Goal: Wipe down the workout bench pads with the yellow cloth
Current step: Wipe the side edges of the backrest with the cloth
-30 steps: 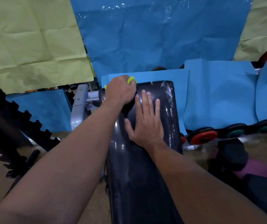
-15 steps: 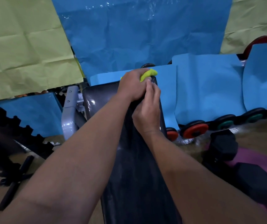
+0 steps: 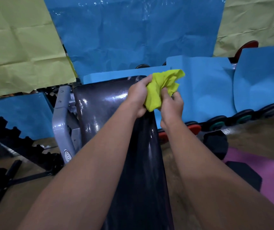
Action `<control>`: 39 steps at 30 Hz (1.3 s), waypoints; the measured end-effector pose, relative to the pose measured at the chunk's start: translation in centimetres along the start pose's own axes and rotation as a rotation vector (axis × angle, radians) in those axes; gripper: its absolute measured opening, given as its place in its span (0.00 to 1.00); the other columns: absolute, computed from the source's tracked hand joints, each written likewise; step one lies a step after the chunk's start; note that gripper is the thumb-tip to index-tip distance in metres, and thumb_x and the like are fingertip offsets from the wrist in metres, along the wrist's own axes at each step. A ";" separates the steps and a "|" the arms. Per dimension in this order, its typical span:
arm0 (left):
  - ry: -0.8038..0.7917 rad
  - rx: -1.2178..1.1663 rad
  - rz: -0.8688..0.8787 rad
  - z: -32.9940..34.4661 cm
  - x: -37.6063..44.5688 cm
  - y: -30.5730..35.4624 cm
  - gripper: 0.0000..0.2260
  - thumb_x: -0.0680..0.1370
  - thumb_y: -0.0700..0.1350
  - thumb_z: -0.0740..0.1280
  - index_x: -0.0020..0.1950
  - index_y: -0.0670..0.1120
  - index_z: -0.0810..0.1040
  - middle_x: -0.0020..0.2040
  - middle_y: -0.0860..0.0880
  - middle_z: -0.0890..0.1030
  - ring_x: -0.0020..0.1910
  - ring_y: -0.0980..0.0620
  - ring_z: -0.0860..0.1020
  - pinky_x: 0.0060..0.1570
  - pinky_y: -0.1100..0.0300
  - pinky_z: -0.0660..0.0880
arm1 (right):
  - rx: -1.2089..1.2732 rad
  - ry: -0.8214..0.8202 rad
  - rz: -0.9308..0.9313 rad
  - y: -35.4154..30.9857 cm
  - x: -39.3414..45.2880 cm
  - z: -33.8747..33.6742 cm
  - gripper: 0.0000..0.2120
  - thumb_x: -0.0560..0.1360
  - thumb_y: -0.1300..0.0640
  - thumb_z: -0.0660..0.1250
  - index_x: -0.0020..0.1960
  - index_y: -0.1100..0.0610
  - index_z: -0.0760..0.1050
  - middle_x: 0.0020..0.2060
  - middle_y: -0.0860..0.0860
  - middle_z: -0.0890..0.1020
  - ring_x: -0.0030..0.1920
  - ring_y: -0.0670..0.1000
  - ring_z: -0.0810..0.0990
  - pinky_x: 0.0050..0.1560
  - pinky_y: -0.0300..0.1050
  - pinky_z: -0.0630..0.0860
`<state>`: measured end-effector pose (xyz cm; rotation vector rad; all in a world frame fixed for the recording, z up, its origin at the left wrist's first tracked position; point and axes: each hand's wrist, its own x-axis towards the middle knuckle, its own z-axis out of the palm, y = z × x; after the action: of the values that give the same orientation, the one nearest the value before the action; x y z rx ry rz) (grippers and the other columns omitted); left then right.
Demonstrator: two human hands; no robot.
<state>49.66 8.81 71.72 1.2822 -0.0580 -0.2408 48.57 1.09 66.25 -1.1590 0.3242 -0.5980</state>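
The yellow cloth (image 3: 162, 87) is bunched up and lifted just above the far right corner of the black glossy bench pad (image 3: 103, 110). My left hand (image 3: 137, 97) grips the cloth's left side. My right hand (image 3: 172, 107) pinches its lower right part, off the pad's right edge. The pad runs from the far end toward me between my forearms, and its near part is partly hidden by them.
A grey metal bench frame (image 3: 63, 123) stands at the pad's left. Round weight plates (image 3: 219, 124) line the floor at right under blue sheets. Black dumbbells (image 3: 215, 145) and a pink mat (image 3: 268, 173) lie at right. Black jagged mats (image 3: 8, 138) sit at left.
My left hand slid with the cloth from the pad's far left to its far right corner. My right hand left the pad and took hold of the cloth, which has opened out.
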 end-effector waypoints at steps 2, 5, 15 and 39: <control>-0.110 -0.085 -0.087 -0.3 -0.7 -1.3 0.21 0.87 0.55 0.60 0.56 0.40 0.84 0.48 0.44 0.89 0.48 0.46 0.88 0.54 0.52 0.83 | -0.027 0.073 -0.013 0.4 0.0 -1.1 0.10 0.79 0.52 0.68 0.41 0.53 0.75 0.36 0.51 0.78 0.37 0.48 0.75 0.42 0.48 0.76; -0.086 0.017 -0.062 -0.2 -1.9 -4.5 0.17 0.85 0.53 0.68 0.61 0.39 0.83 0.57 0.41 0.87 0.56 0.42 0.86 0.59 0.47 0.82 | -0.159 0.143 -0.079 0.6 0.0 -2.8 0.08 0.80 0.54 0.68 0.42 0.52 0.74 0.36 0.48 0.78 0.38 0.49 0.76 0.40 0.43 0.72; 0.070 0.419 0.098 2.2 -5.0 -12.9 0.10 0.84 0.42 0.71 0.44 0.40 0.81 0.39 0.44 0.80 0.35 0.52 0.75 0.36 0.60 0.72 | -0.120 0.105 0.020 2.0 -0.5 -11.0 0.11 0.75 0.49 0.75 0.52 0.54 0.78 0.41 0.51 0.84 0.40 0.49 0.81 0.47 0.49 0.81; 0.050 0.857 -0.616 -0.8 -31.9 -61.0 0.16 0.84 0.50 0.68 0.69 0.43 0.79 0.64 0.43 0.82 0.63 0.40 0.80 0.60 0.53 0.74 | -0.960 -0.059 0.565 35.6 -25.4 -48.4 0.12 0.81 0.52 0.67 0.57 0.61 0.81 0.48 0.57 0.83 0.51 0.57 0.81 0.48 0.41 0.70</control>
<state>9.89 0.22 16.25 2.1419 0.3153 -0.7679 12.16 -10.86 13.50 -1.8865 0.9090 0.1409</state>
